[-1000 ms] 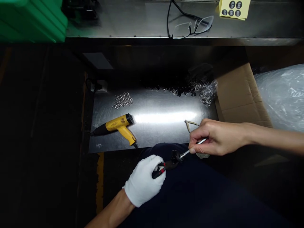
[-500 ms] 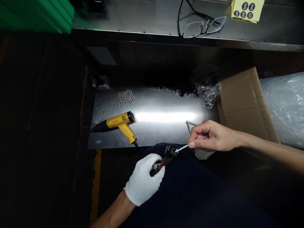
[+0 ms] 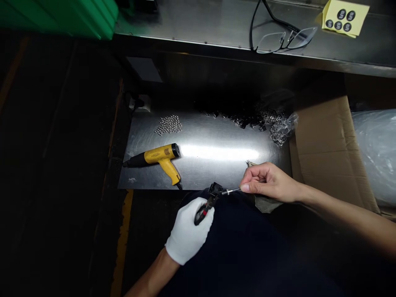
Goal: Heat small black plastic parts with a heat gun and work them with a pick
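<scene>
My left hand (image 3: 189, 231), in a white glove, is closed around the dark handles of pliers (image 3: 209, 205) with red marks. A small black part (image 3: 215, 189) sits at the jaws of the pliers. My right hand (image 3: 268, 181) is bare and pinches a thin metal rod (image 3: 234, 190). The rod's left end reaches the black part, and a small shiny ring-like piece (image 3: 228, 192) shows around it near that end. Both hands are over my dark clothing, in front of the metal table's near edge.
On the metal table (image 3: 210, 173) lie a yellow heat gun (image 3: 161, 154), small metal pieces (image 3: 169, 124), black parts (image 3: 243, 120) and a plastic bag of metal pieces (image 3: 282, 130). A cardboard box (image 3: 328, 152) stands at right. Glasses (image 3: 272, 42) and yellow stickers (image 3: 345, 18) rest on the upper shelf.
The view has shifted, so the table and shelf items appear further right. The pliers and black part have turned more upright, and the rod now lies nearly level.
</scene>
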`<action>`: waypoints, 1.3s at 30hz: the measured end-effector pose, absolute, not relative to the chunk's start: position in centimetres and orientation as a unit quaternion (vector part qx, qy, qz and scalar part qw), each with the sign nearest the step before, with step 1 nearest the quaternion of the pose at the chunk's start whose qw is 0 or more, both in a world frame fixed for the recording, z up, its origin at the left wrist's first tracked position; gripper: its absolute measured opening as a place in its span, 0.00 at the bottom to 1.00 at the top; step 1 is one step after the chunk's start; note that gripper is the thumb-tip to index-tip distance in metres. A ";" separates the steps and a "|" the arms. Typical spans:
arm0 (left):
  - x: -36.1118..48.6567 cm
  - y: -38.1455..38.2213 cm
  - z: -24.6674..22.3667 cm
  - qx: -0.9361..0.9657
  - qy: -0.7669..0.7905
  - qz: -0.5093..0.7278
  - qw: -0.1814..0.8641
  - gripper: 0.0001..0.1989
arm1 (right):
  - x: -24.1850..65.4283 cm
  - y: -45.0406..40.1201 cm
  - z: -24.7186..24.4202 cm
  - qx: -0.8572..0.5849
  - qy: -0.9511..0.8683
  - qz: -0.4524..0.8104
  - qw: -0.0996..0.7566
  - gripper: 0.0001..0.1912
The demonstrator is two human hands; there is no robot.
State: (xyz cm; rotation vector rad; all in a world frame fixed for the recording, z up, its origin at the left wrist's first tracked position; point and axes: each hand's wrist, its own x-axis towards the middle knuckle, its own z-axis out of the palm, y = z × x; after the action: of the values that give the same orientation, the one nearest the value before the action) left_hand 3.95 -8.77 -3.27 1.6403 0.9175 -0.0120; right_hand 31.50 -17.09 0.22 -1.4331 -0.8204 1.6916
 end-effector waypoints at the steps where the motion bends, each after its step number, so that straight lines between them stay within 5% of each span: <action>1: 3.9 -8.7 -3.3 0.703 0.401 -0.002 0.588 0.15 | 31.5 -16.8 0.2 -0.565 -0.319 0.657 0.383 0.15; 16: 2.8 -9.3 -2.7 0.681 0.441 0.086 0.578 0.12 | 30.6 -12.3 -5.3 -0.619 -0.257 0.612 0.419 0.18; 24: 2.3 -9.1 -3.3 0.679 0.461 0.088 0.564 0.13 | 29.0 -6.4 -15.5 -0.675 -0.195 0.569 0.427 0.10; 30: 0.9 -9.4 -3.1 0.647 0.509 0.098 0.560 0.14 | 27.4 1.2 -23.9 -0.749 -0.185 0.489 0.406 0.15; 39: -1.3 -10.4 -3.7 0.585 0.591 0.111 0.544 0.15 | 28.1 9.1 -27.5 -0.805 -0.277 0.418 0.317 0.16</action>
State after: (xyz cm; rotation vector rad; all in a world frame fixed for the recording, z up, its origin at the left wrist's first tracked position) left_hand -1.35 -10.37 -3.67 1.3884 1.4031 0.2629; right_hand 28.13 9.15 -27.54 -2.1207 -0.7289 1.0992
